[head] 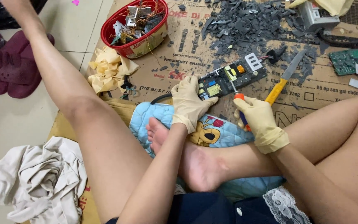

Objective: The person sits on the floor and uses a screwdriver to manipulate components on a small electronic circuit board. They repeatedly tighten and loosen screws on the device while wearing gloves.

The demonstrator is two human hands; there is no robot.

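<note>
Head view, looking down at a person seated on the floor, legs crossed over a flattened cardboard sheet that carries everything.

Left hand, in a pale rubber glove, presses flat on the near end of a dark circuit board, fingers spread over its left end and holding it down against the cardboard. Board lies tilted across the middle of the sheet, with yellow and orange components and a white block at its far end.

Right hand, gloved the same, is clenched around the orange-and-blue handle of a screwdriver; the thin shaft points up into the board's near edge and touches it.

Just to the right of the board lies a knife with a yellow handle, blade pointing toward the far edge, untouched.

Far side of the sheet: a heap of grey plastic shards. Far-left corner: a red bowl full of wires and metal scraps, with crumpled yellow gloves just beside it. A green circuit board sits at the right edge. A blue quilted cushion lies under the person's foot at the near edge. White rags are piled on the tiled floor, left of the sheet.
</note>
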